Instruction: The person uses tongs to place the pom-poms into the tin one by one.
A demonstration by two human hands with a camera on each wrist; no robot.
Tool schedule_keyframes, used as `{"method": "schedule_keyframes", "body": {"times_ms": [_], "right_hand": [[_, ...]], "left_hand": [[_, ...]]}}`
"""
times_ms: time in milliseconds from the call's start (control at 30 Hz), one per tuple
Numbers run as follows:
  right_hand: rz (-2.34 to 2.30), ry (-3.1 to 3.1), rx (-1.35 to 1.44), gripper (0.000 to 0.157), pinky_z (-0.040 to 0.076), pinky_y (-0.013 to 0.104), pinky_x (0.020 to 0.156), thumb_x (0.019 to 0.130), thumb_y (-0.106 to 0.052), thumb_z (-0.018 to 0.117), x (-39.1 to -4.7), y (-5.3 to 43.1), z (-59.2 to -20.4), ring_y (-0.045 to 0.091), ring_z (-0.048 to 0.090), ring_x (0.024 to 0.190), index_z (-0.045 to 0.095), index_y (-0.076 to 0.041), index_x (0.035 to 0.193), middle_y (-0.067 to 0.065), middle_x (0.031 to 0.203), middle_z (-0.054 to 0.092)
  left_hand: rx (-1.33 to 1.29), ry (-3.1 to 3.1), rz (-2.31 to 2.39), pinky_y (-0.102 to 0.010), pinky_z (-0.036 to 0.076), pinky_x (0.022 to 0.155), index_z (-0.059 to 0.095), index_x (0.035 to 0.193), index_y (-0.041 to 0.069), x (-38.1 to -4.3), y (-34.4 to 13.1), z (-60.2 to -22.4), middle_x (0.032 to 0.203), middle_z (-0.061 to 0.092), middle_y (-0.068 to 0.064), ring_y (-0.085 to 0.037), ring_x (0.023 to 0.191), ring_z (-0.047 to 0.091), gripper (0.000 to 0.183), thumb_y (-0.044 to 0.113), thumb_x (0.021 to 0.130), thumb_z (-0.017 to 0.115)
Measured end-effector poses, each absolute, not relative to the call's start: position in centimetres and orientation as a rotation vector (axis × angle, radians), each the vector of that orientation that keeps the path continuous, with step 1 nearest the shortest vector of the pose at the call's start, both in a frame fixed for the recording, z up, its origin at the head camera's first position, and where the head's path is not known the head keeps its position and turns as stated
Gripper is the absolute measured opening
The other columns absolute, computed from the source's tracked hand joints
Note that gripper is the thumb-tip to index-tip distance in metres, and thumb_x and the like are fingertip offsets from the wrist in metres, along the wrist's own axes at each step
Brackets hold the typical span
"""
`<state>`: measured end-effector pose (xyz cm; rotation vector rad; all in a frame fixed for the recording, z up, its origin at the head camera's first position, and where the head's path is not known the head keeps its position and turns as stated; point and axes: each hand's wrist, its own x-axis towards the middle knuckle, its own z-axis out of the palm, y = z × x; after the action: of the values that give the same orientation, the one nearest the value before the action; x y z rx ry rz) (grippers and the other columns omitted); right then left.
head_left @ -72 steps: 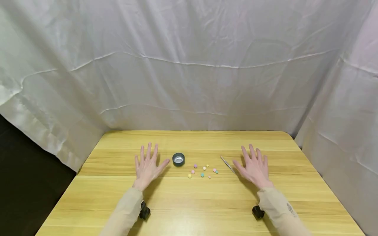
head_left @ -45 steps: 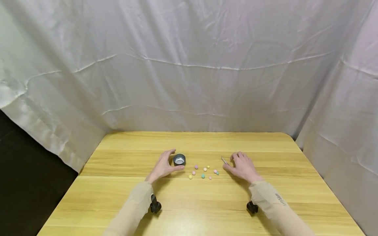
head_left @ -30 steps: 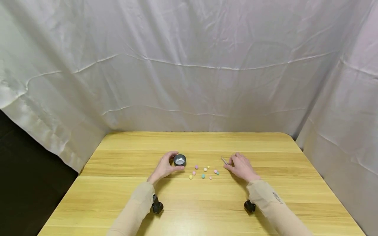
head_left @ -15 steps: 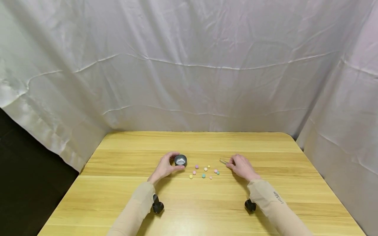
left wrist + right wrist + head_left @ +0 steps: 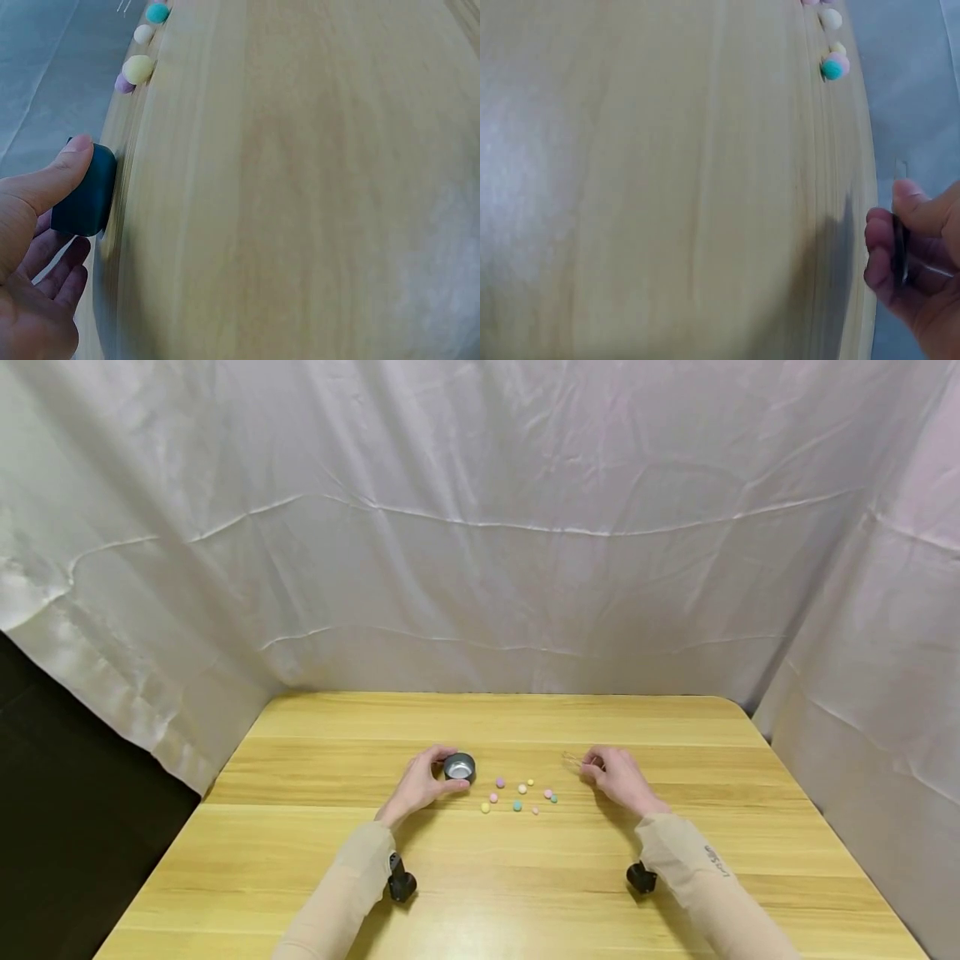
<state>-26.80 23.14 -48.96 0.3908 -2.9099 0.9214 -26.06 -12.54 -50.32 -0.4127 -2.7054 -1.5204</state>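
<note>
My left hand point(image 5: 422, 783) grips a small round dark bowl point(image 5: 460, 767) with a silvery inside, thumb on the near side and fingers behind. In the left wrist view the thumb lies against the wall of the bowl point(image 5: 91, 191), which stands on the table. My right hand point(image 5: 617, 777) holds slim metal tweezers point(image 5: 572, 760) between thumb and fingers, tips pointing left. The right wrist view shows the tweezers point(image 5: 899, 251) raised over their shadow. Several small pastel balls, among them a teal ball point(image 5: 517, 806) and a purple ball point(image 5: 500, 783), lie between the hands.
The balls sit loosely scattered on the wooden table point(image 5: 480, 877), right of the bowl. A pale curtain point(image 5: 480, 568) hangs behind the table and along its sides. A black camera point(image 5: 402, 886) is strapped at the left wrist, and another black camera point(image 5: 641, 878) at the right.
Both hands moved inward from lying spread; the left closed round the bowl, the right took the tweezers. In the last half second the right hand lifted and turned the tweezers slightly.
</note>
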Motion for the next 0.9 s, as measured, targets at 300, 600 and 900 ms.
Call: {"method": "schedule_keyframes", "body": {"times_ms": [300, 600, 900], "right_hand": [[0.879, -2.842, 0.542, 0.010, 0.042, 0.022, 0.060, 0.097, -0.003, 0.062, -27.0, 23.8, -49.0, 0.009, 0.051, 0.067, 0.071, -0.001, 0.094, 0.005, 0.078, 0.069], [0.878, -2.892, 0.806, 0.013, 0.046, 0.021, 0.062, 0.097, -0.001, 0.061, -26.7, 25.0, -48.3, 0.002, 0.053, 0.065, 0.073, -0.001, 0.093, 0.003, 0.075, 0.070], [0.889, -2.957, 1.035, 0.013, 0.052, 0.021, 0.068, 0.098, -0.007, 0.063, -26.0, 25.1, -47.8, -0.001, 0.058, 0.074, 0.075, -0.004, 0.095, 0.003, 0.084, 0.074]], "left_hand": [[-0.429, -2.716, -1.513, -0.051, 0.048, 0.102, 0.062, 0.129, 0.002, -25.9, -12.6, -50.2, 0.123, 0.069, -0.016, -0.032, 0.115, 0.063, 0.057, 0.015, 0.079, 0.086], [-0.527, -2.743, -1.468, -0.048, 0.051, 0.099, 0.062, 0.128, -0.001, -25.9, -13.0, -50.3, 0.124, 0.069, -0.018, -0.032, 0.112, 0.065, 0.058, 0.015, 0.078, 0.087], [-0.662, -2.806, -1.452, -0.047, 0.052, 0.098, 0.061, 0.135, 0.000, -25.8, -13.5, -49.8, 0.130, 0.068, -0.018, -0.031, 0.114, 0.065, 0.065, 0.018, 0.078, 0.087]]}}
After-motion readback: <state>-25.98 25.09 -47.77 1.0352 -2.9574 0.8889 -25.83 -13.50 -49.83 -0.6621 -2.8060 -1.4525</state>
